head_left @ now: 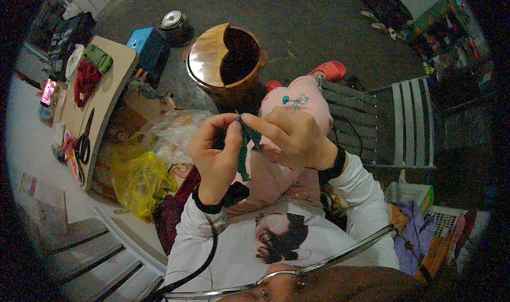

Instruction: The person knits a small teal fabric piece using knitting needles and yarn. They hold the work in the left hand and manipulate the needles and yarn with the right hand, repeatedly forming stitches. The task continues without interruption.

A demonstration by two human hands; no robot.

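In the middle of the head view, above the lap in pink trousers, a dark green knitted or crocheted strip (244, 162) hangs between both hands. My left hand (217, 150) pinches its upper end between thumb and forefinger. My right hand (297, 136) meets it there, its forefinger at the top of the work and its other fingers curled around a thin, pointed tool (257, 145), perhaps a needle or hook. The tool is partly hidden by the fingers and the green piece. Black bands circle both wrists.
At left, a small table (119, 58) bears black-handled scissors (84, 142), red yarn work (87, 78) and a green bundle (97, 58). A round wooden container (207, 58) stands ahead. Yellow (139, 186) and clear plastic bags (175, 134) lie left; a slatted chair (412, 122) stands right.
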